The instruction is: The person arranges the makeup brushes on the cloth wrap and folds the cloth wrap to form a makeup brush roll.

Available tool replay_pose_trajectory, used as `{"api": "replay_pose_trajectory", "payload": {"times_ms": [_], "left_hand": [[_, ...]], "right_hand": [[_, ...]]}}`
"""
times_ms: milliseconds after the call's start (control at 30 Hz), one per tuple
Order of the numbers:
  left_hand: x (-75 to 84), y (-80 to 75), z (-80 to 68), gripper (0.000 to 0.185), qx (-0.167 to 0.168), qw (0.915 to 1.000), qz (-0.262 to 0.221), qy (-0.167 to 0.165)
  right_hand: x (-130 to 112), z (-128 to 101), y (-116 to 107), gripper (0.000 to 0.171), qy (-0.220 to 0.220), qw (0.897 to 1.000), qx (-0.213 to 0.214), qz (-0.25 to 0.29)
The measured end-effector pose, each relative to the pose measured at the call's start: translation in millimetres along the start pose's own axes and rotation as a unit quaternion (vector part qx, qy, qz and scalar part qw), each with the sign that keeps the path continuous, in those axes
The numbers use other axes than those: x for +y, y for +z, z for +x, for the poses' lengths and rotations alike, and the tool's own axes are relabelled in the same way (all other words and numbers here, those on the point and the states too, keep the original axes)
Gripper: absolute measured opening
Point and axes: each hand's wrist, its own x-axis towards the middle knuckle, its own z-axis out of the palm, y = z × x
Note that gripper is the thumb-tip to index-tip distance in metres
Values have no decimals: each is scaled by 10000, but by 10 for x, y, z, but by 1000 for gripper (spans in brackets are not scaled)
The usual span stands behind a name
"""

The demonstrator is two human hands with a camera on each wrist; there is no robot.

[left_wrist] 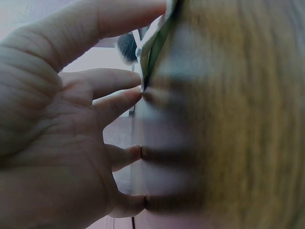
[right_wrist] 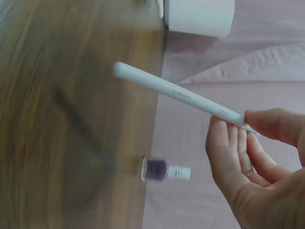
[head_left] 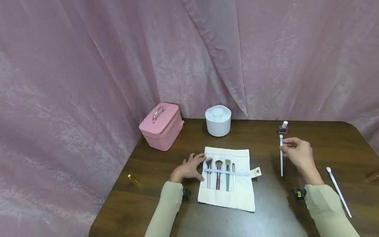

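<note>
My right hand (head_left: 299, 155) pinches a white makeup brush (head_left: 281, 162) between thumb and fingertips, off the table at the right. In the right wrist view the brush handle (right_wrist: 171, 90) slants with its rounded end away from the hand. A cream fabric brush roll (head_left: 226, 200) lies unfolded mid-table, several makeup brushes (head_left: 218, 174) tucked upright under its pale band. On the roll's left edge rests my left hand (head_left: 190, 168), fingers spread; its fingertips touch the table and the edge in the left wrist view. Another white makeup brush (head_left: 339, 191) lies by the right forearm.
A pink case (head_left: 162, 128) with a metal handle stands back left, a white lidded container (head_left: 218, 123) right of it. Behind the right hand is a dark nail polish bottle (head_left: 283, 128). A gold tube (head_left: 133, 179) lies at left. Pink curtains hang behind the table.
</note>
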Motion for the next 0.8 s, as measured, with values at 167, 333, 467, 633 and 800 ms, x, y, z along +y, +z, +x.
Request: {"api": "replay_pose_trajectory", "payload": {"times_ms": [167,333,467,633,800], "left_hand": [[20,10,18,90,10,10000,-12,75],[35,10,16,91,-1,9999,-44,120],[36,12,13,92,3,9999,-78,142],[-3,19,12,93,43,9998,-88,155],[-18,11,-6,92,42,9997,-176,139]], "right_hand": [[-83,43,70,27,-54,9980,254,577],[-167,91,181,27,-89,9955,326,882],[-242,124,298,27,-31,9940,325,1045],[-359,144,493,26,97,9887,335,1458],[-440,147,679,25,229,9822,314,1837]]}}
